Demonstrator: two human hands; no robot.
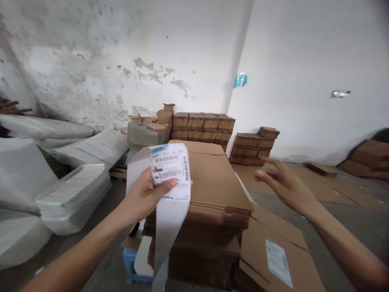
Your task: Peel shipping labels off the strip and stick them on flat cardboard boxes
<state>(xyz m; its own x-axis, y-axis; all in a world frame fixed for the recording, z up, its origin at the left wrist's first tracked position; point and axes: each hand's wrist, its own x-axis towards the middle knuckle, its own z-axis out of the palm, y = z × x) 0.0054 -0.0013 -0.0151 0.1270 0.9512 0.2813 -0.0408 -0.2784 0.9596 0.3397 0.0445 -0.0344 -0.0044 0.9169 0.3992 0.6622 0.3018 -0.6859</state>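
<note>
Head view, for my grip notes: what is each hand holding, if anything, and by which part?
Left hand holds the label strip by its printed part, thumb in front; the right hand holds nothing.

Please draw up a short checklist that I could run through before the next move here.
1. Label strip gripped: ok, the left hand holds it, thumb over the printed label.
2. Right hand free: ok, nothing visible in it.
3. Label print legible: cannot tell, too blurred.
4. Top carton of the central stack free of labels: ok where visible; the strip hides part.
5. Strip fully wound up: not ok, a length hangs down.
</note>
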